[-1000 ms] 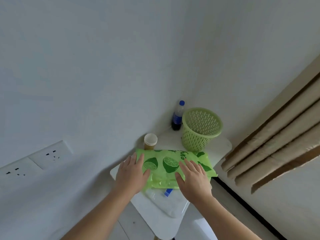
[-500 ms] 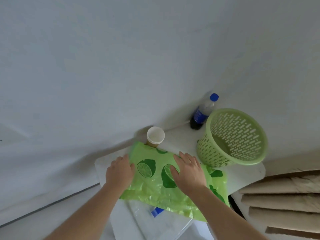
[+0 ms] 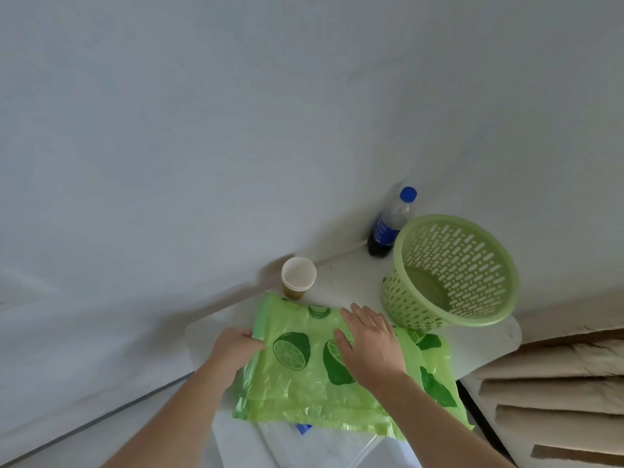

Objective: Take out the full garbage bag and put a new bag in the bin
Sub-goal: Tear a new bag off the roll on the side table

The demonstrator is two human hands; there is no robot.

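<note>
A green plastic bag printed with lime halves lies flat on a small white table. My left hand pinches the bag's left edge between thumb and fingers. My right hand rests flat on the bag's middle, fingers spread. A light green slotted bin stands on the table to the right of the bag, with no liner in it.
A paper cup stands just behind the bag. A cola bottle with a blue cap sits in the wall corner behind the bin. Clear plastic with a blue piece lies under the bag's near edge. Folded beige cardboard is at right.
The view has dropped and come closer to the table. My left hand has closed on the bag's left edge, and my right hand has slid toward the bag's middle.
</note>
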